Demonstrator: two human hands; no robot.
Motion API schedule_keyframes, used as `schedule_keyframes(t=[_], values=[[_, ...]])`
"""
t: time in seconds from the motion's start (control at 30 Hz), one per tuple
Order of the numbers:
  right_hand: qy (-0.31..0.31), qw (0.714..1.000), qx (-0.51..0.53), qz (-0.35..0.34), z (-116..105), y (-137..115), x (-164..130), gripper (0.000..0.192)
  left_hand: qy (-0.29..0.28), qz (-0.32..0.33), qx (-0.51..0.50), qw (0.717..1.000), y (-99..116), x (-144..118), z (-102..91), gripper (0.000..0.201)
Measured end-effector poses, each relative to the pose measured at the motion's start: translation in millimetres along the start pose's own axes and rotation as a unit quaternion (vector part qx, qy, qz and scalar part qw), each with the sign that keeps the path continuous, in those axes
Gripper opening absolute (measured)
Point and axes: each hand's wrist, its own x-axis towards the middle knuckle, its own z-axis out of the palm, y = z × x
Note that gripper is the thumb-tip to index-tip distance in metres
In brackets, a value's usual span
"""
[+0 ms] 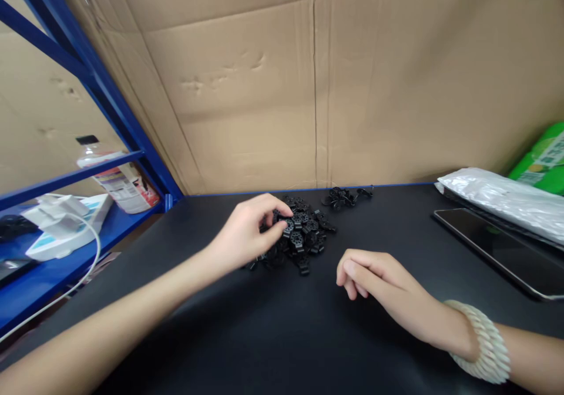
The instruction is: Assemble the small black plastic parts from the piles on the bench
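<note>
A heap of small black plastic parts (304,230), with round perforated discs and clip-like ends, lies on the black tabletop. My left hand (258,224) reaches over the heap's left side; its thumb and index fingertip are a little apart, right at the parts, and the other fingers curl partly out of sight. To the right of the heap hovers my right hand (368,271), fingers curled and thumb pressed against the index finger. Whatever is in that hand, if anything, is hidden. A pale braided bracelet (482,342) circles the right wrist.
A smaller cluster of black parts (343,197) sits near the back edge. At right are a dark tablet-like device (502,248), a silvery plastic package (506,201) and a green package (544,157). A blue shelf (110,227) at left holds a bottle (126,186) and a power strip (66,230). Cardboard stands behind.
</note>
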Motion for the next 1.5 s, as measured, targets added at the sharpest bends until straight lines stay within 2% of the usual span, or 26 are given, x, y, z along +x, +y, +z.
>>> schedule_keyframes(t=[0.03, 0.07, 0.2, 0.27, 0.37, 0.47, 0.5, 0.6, 0.77, 0.93, 1.07, 1.17, 1.23, 1.37, 1.4, 1.43, 1.5], values=[[0.014, 1.000, 0.003, 0.009, -1, 1, 1, 0.040, 0.004, 0.018, -0.033, 0.999, 10, -8, 8.8, 0.015], [0.030, 0.999, 0.003, 0.015, -3, 2, 2, 0.042, -0.017, 0.043, -0.069, 0.997, 20, -16, 18.2, 0.015], [0.115, 0.993, -0.040, -0.003, -19, 6, 13, 0.049, -0.157, 0.113, -0.178, 0.965, 49, -46, 49.5, 0.025], [0.164, 0.983, -0.087, -0.011, -34, 10, 22, 0.050, -0.194, 0.131, -0.208, 0.950, 54, -53, 57.0, 0.028], [0.227, 0.963, -0.145, 0.010, -66, 22, 37, 0.046, -0.199, 0.113, -0.212, 0.950, 52, -54, 60.1, 0.026], [0.248, 0.946, -0.206, 0.041, -102, 40, 54, 0.025, -0.187, 0.087, -0.201, 0.958, 50, -52, 60.5, 0.023], [0.242, 0.942, -0.228, 0.050, -114, 46, 60, 0.019, -0.188, 0.086, -0.199, 0.958, 49, -51, 60.8, 0.023], [0.185, 0.937, -0.289, 0.070, -141, 60, 77, 0.034, -0.196, 0.085, -0.196, 0.957, 50, -51, 61.9, 0.023], [0.087, 0.933, -0.342, 0.073, -156, 66, 103, 0.028, -0.201, 0.083, -0.192, 0.957, 50, -50, 62.4, 0.025], [0.081, 0.932, -0.347, 0.065, -151, 68, 111, 0.025, -0.200, 0.085, -0.198, 0.956, 50, -50, 62.2, 0.025], [0.136, 0.941, -0.305, 0.046, -143, 66, 100, 0.020, -0.196, 0.069, -0.219, 0.954, 50, -51, 61.8, 0.024], [0.185, 0.954, -0.236, 0.009, -127, 50, 82, 0.016, -0.173, 0.022, -0.271, 0.947, 50, -50, 62.8, 0.021], [0.182, 0.969, -0.168, -0.023, -105, 34, 66, 0.019, -0.139, -0.034, -0.326, 0.934, 48, -49, 64.7, 0.021], [0.065, 0.996, 0.007, -0.056, -49, 3, 32, 0.023, -0.050, -0.114, -0.448, 0.885, 43, -45, 69.0, 0.032], [0.006, 0.986, 0.160, -0.045, -36, -2, 24, 0.023, -0.032, -0.116, -0.475, 0.872, 42, -45, 69.6, 0.035], [-0.050, 0.961, 0.271, -0.018, -26, -4, 18, 0.025, -0.019, -0.112, -0.496, 0.861, 42, -45, 69.9, 0.037], [-0.125, 0.893, 0.431, 0.030, -12, -6, 11, 0.032, -0.007, -0.099, -0.526, 0.844, 41, -45, 69.8, 0.038]])
